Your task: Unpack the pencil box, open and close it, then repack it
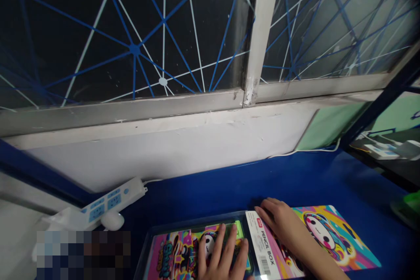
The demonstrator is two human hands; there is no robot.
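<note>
In the lower middle, a dark-edged tray holds a brightly printed pencil set with cartoon figures and a green piece. My left hand lies on it with fingers spread. To its right, a white label reading PENCIL BOX sits on a colourful printed package with a cartoon face. My right hand reaches across this package from the lower right, its fingers bent over the far edge beside the label. The fingertips and thumb are partly hidden.
A white power strip with a plugged-in white adapter rests at the left of the blue table. A window stands behind. At the far right are white cabled devices and a green object.
</note>
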